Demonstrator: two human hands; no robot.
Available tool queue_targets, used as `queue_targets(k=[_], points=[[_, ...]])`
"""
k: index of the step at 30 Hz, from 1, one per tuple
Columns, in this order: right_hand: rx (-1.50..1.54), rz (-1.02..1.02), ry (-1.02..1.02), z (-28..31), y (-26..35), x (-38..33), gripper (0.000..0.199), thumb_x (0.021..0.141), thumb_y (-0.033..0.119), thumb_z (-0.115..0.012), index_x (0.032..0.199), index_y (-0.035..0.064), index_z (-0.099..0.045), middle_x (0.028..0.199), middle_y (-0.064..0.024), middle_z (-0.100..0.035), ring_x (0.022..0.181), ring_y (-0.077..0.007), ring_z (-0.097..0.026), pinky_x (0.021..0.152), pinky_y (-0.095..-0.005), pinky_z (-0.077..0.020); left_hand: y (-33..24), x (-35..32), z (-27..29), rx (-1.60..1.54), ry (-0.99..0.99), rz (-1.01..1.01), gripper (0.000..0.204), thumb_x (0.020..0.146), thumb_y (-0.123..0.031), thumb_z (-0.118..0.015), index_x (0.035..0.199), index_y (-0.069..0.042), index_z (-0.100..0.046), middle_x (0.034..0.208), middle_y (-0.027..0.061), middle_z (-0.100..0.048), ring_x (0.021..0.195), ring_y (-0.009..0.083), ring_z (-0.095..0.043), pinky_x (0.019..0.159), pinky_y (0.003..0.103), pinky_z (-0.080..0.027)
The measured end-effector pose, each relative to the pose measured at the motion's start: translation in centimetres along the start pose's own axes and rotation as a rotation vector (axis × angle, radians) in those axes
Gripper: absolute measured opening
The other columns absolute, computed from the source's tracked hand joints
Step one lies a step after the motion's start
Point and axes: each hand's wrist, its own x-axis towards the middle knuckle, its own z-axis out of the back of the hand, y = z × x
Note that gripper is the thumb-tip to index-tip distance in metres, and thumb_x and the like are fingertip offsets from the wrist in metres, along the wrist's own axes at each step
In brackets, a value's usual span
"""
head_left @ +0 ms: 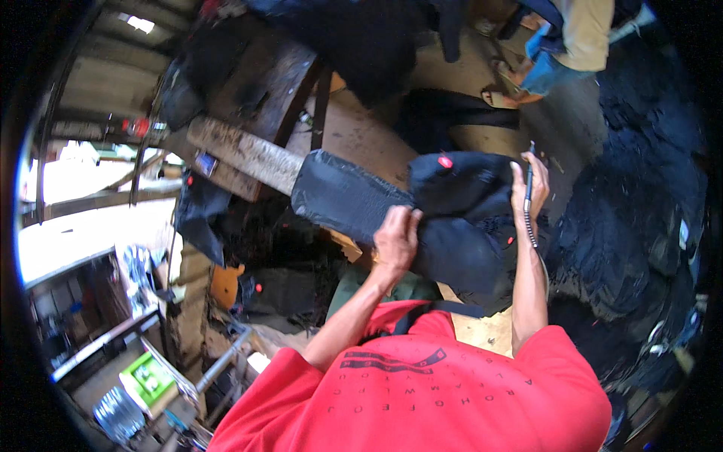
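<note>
My left hand (397, 239) has its fingers curled closed on a piece of dark cloth (459, 248) near the end of a padded board (343, 192). The board is a wooden plank wrapped in dark material, jutting from the left. At the right, my right hand (533, 188) is raised beside the cloth, closed round a slim pen-shaped tool (529, 177) with a ribbed cord running down along the wrist. The tool's tip points away from me and stands apart from the cloth. A small red tag (445, 161) shows on the cloth's upper part.
Large heaps of dark cloth (633, 226) lie to the right. Another person's sandalled foot (497, 99) is at the far right. A wooden table (263, 90) supports the plank. Lower left are a green tray (149, 379) and a clear bottle (118, 414).
</note>
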Motion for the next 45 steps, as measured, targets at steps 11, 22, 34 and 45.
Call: queue_targets(k=[11,22,34,45], points=[[0.773,0.305,0.6,-13.5,23.4,-12.7,0.027,0.091,0.009,-0.087,0.115,0.0034,-0.077,0.111,-0.0192,-0.079,0.117,-0.0428,-0.075,0.107,-0.0471,-0.0577,18.8,17.7,17.1,0.204,0.034,-0.048,0.04,0.098,-0.036,-0.078,0.115,0.0,-0.076,0.114,0.0174,-0.071,0.108,0.0381,-0.068,0.092,0.046,-0.053],[1.019,-0.142,0.647,-15.5,22.9,-14.8,0.036,0.107,0.011,-0.069,0.14,0.0013,-0.058,0.123,-0.0187,-0.077,0.111,-0.0247,-0.077,0.102,-0.0393,-0.059,11.2,3.9,13.9,0.359,-0.157,0.26,0.054,0.077,-0.016,-0.092,0.123,-0.005,-0.067,0.116,0.0161,-0.065,0.113,0.0379,-0.061,0.102,0.047,-0.051],[0.776,0.455,0.635,-18.8,25.3,-11.3,0.028,0.082,0.001,-0.081,0.11,-0.0057,-0.078,0.104,-0.0241,-0.081,0.1,-0.0364,-0.082,0.096,-0.0449,-0.0666,15.7,5.6,17.2,-0.111,0.054,0.369,0.075,0.075,-0.006,-0.096,0.134,-0.006,-0.048,0.102,0.0066,-0.074,0.083,0.015,-0.064,0.071,0.028,-0.051],[0.797,0.637,0.729,-20.4,25.6,-12.7,0.032,0.08,0.003,-0.083,0.111,-0.0033,-0.078,0.104,-0.0244,-0.081,0.101,-0.0385,-0.082,0.092,-0.0456,-0.0671,17.4,5.2,17.7,-0.188,0.098,0.355,0.076,0.075,0.008,-0.085,0.139,-0.007,-0.046,0.101,0.0084,-0.072,0.087,0.0148,-0.065,0.074,0.027,-0.052]])
